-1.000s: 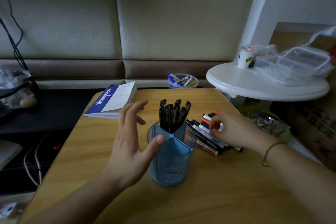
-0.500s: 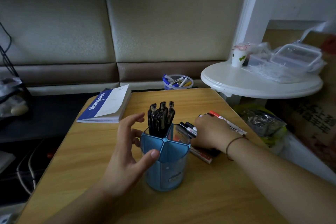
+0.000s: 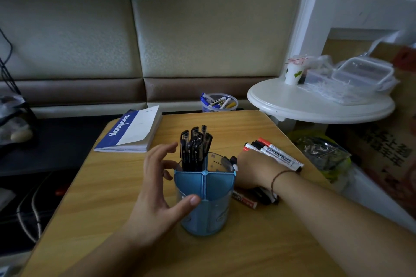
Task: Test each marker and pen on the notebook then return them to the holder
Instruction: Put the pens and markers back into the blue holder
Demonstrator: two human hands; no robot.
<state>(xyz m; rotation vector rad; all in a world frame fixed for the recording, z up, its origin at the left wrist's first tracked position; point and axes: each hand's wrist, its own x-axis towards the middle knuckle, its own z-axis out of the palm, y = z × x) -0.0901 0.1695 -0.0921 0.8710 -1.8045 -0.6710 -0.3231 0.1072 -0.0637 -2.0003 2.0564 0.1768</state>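
Steadying the blue pen holder [image 3: 203,200] on the wooden table [image 3: 108,209], my left hand [image 3: 157,189] now curls round its wall, thumb on the near face, where a second ago it hovered spread and apart; my right hand [image 3: 254,170] has dropped onto the whiteboard markers [image 3: 278,155] beside the holder, fingers hidden behind it, so I cannot tell what they grip; black pens [image 3: 195,148] stand in the back-left compartment; the closed notebook [image 3: 131,129] lies untouched at the far left corner, so testing, I judge, has yet to begin.
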